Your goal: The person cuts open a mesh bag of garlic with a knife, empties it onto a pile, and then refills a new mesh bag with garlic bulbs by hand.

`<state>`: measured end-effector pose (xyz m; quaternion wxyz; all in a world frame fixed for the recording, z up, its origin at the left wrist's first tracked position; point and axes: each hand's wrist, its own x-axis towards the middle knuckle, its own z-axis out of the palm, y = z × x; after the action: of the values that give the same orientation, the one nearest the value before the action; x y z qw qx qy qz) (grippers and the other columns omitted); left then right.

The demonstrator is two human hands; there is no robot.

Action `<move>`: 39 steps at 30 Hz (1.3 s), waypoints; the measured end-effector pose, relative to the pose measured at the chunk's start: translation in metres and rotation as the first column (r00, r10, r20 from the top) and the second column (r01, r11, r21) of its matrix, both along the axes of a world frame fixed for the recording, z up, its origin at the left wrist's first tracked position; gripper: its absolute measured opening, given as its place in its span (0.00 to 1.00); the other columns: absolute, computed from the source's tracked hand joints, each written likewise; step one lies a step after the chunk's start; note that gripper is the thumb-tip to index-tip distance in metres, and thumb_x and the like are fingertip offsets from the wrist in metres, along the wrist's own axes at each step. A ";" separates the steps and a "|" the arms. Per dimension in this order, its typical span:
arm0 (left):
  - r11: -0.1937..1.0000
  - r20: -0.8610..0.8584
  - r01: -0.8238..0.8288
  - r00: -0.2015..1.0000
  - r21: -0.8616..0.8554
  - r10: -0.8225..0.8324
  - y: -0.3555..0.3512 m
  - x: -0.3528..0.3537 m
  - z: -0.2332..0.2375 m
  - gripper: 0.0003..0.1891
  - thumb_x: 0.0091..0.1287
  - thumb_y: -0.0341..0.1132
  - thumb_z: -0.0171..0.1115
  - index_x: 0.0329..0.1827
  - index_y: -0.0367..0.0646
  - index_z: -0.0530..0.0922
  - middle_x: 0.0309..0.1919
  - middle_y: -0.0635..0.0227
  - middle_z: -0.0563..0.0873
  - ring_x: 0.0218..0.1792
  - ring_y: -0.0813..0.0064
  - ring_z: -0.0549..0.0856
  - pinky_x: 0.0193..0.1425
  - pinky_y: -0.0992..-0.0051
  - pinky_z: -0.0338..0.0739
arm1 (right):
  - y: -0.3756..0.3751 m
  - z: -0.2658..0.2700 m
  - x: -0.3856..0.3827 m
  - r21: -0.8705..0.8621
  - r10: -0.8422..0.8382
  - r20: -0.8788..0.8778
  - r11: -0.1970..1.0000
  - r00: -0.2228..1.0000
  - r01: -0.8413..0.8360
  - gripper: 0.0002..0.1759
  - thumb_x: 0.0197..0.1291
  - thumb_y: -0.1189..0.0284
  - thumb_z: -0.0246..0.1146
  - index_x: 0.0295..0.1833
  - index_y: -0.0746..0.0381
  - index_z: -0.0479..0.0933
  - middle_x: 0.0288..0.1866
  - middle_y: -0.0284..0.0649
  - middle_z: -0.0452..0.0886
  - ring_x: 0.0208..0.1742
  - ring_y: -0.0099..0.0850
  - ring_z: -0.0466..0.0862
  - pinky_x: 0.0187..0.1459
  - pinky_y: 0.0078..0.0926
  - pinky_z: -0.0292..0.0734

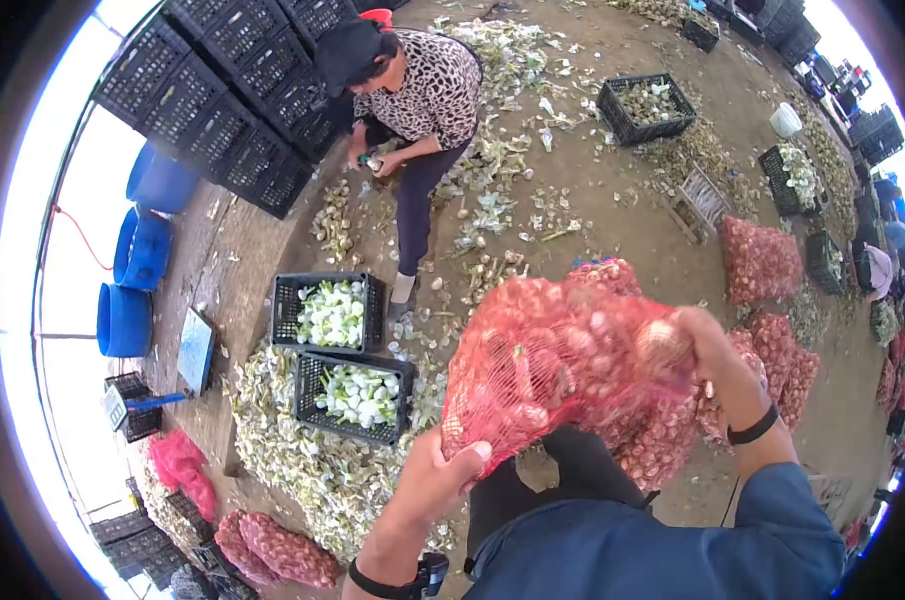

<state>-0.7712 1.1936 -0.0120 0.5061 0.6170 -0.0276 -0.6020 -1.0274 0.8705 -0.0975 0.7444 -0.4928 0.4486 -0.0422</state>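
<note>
A red mesh sack (553, 350), bulging with round brownish-pink bulbs, is held up in front of my body between both hands. My left hand (438, 480) is closed on its lower left corner, with the thumb on top of the netting. At the sack's right end, my right hand (718, 350) grips the mesh; its fingertips are partly hidden. More filled mesh sacks (658, 445) lie below and behind the held one, partly covered by it.
A person (423, 95) in a spotted top works with a bulb at the upper left. Black crates (353, 435) of whitish trimmed bulbs stand left of the sack, amid leafy scraps (283, 430). Stacked black crates (213, 90), blue barrels (123, 320) and a scale (195, 350) line the left.
</note>
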 end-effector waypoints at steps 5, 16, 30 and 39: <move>0.991 -0.024 -0.111 0.994 -0.071 0.110 0.019 -0.034 -0.019 0.14 0.64 0.40 0.65 0.44 0.38 0.77 0.22 0.75 0.77 0.17 0.87 0.70 0.20 0.82 0.62 | 0.041 -0.013 0.019 0.166 -0.313 0.008 0.937 0.950 0.307 0.17 0.65 0.66 0.52 0.48 0.65 0.79 0.41 0.38 0.85 0.42 0.31 0.84 0.45 0.32 0.81; 0.870 -0.215 0.021 0.972 0.493 0.098 0.120 -0.110 -0.127 0.12 0.62 0.41 0.65 0.26 0.44 0.76 0.15 0.76 0.74 0.15 0.84 0.70 0.17 0.78 0.60 | 0.157 -0.140 -0.146 0.240 -0.056 -0.346 0.960 0.937 0.146 0.12 0.66 0.67 0.57 0.41 0.63 0.80 0.32 0.30 0.81 0.31 0.22 0.78 0.35 0.24 0.73; 0.987 -0.154 -0.138 0.980 -0.088 0.124 0.017 -0.052 -0.038 0.19 0.65 0.41 0.64 0.53 0.37 0.76 0.28 0.76 0.79 0.21 0.87 0.73 0.23 0.83 0.65 | 0.057 -0.036 -0.052 0.085 -0.081 -0.068 0.993 0.994 0.087 0.12 0.59 0.68 0.58 0.34 0.65 0.81 0.31 0.36 0.83 0.32 0.27 0.81 0.34 0.23 0.74; 0.901 -0.023 -0.074 0.997 -0.427 0.071 0.020 -0.048 0.056 0.22 0.67 0.44 0.65 0.54 0.35 0.76 0.32 0.74 0.81 0.27 0.86 0.76 0.28 0.81 0.70 | 0.030 0.029 0.014 -0.370 0.030 0.084 0.929 0.996 0.003 0.15 0.65 0.65 0.51 0.40 0.65 0.77 0.35 0.41 0.82 0.28 0.29 0.81 0.32 0.31 0.78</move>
<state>-0.8194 1.2137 0.0442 0.6511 0.4898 -0.1342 -0.5641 -1.0130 0.9009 -0.0683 0.6578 -0.6247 0.3959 -0.1425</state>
